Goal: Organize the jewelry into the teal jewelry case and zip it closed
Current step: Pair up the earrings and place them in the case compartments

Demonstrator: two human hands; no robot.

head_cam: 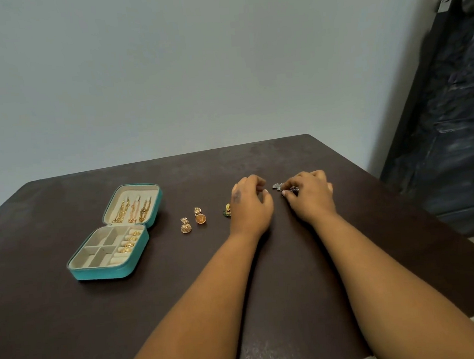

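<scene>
Head view of a dark table (293, 273) set against a pale wall, with a dark door (455, 108) at right. The teal jewelry case (113, 235) lies unzipped and open flat at the left: its raised lid half carries several gold chains (131, 212), and the base half holds gold rings (129, 240) along the ring rolls, the divided compartments beside them appearing unfilled. Two gold bell-shaped earrings (194, 221) rest on the table between the case and the hands, well apart from the case. A green-and-gold earring (227, 210) lies just beside the left hand (250, 203), partly hidden by it. That hand hovers with fingers loosely curled and holds nothing that can be seen. The right hand (311, 195) pinches at a small cluster of silver jewelry (282, 188) on the table; whether the cluster is lifted clear or only touched cannot be told, since the fingers cover most of it. Risks from here, by judgement: the silver pieces look small and tangled, so a partial pinch may let one drop or drag its neighbour across the surface; the left hand, so near the green earring, may nudge it on any sideways move; and carrying pieces across to the case passes over the gold pair, which a low wrist could scatter.
</scene>
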